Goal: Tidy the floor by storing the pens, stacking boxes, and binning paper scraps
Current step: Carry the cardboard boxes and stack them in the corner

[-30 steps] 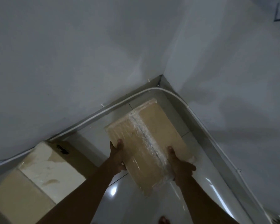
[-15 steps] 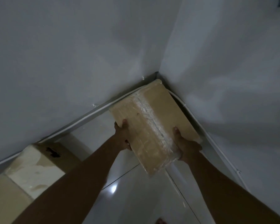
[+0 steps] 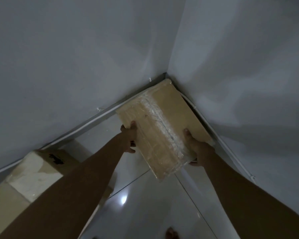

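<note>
Head view shows a tan cardboard box wrapped in clear plastic film (image 3: 160, 128) held off the glossy white tiled floor (image 3: 145, 204), its far end pushed close into the corner where the two pale walls (image 3: 166, 73) meet. Left hand (image 3: 129, 138) clamps the box's left edge, thumb on top and fingers (image 3: 132, 150) curled beneath; right hand (image 3: 199, 152) grips the near right side, fingers wrapped under and hidden. Both hands hold only the near half, so the far end hangs unsupported: the slick film could let the box slide out and drop. Its far corner looks near or touching the white cable conduit (image 3: 205, 121) along the wall base, which could snag it. A second, larger cardboard box with a pale top (image 3: 34, 171) stands left of the held box, so a careless swing could knock it
</note>
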`<state>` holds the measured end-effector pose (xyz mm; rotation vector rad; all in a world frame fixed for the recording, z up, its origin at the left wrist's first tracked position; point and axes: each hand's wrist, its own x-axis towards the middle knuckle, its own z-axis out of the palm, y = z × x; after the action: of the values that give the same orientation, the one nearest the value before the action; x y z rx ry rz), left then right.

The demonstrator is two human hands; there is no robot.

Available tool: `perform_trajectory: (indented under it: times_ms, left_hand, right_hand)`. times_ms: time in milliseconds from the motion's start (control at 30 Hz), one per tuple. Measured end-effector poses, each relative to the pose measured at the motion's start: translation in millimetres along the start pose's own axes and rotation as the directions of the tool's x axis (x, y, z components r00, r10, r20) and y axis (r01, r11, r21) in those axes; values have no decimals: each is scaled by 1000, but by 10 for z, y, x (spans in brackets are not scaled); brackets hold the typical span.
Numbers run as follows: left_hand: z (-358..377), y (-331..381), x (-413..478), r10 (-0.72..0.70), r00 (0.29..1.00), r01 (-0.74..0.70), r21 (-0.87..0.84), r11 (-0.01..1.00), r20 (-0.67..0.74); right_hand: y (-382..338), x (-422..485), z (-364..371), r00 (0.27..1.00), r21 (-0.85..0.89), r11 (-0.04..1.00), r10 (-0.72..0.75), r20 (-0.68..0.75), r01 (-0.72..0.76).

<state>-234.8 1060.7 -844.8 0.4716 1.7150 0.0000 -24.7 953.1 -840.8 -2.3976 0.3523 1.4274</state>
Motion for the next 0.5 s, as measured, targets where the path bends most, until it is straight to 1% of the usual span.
perform_trajectory:
  times_ms: [33,100,167,233,267,300,367,400,467,500]
  left_hand:
    - [13,14,-19,4,999,-3,37,999,-32]
    - [26,53,-92,23,996,-13,118,993,-84]
    - [3,84,-202,39,995,-21,183,983,-97]
    - [-99,115,-362,91,992,-66,249,966,-89]
    - [-169,129,-480,136,988,-108,290,951,-78]
    - [-239,120,-612,177,982,-146,325,934,-68]
    - [-393,21,-899,240,969,-203,353,913,-63]
    - [-495,28,-1057,230,971,-196,340,920,-61]
    - [-657,107,-1400,220,972,-189,275,943,-85]
    - [-793,83,-1633,256,961,-228,222,948,-103]
  right_hand:
    - [1,9,-29,1000,-15,1000,-2,21,2]
    - [17,20,-71,998,-34,997,-64,12,65]
    - [21,-9,-100,989,-51,991,-124,-77,120]
    - [25,-170,-155,972,-80,984,-168,-163,156]
    - [32,-270,-185,962,-122,975,-206,-176,186]
    - [33,-367,-215,953,-200,957,-246,-175,210]
    - [62,-654,-292,934,-410,876,-332,-134,252]
    - [69,-829,-335,921,-495,822,-377,-100,282]
    - [38,-1221,-428,888,-582,729,-459,-26,360]
    - [31,-1471,-491,872,-591,704,-489,-1,394]
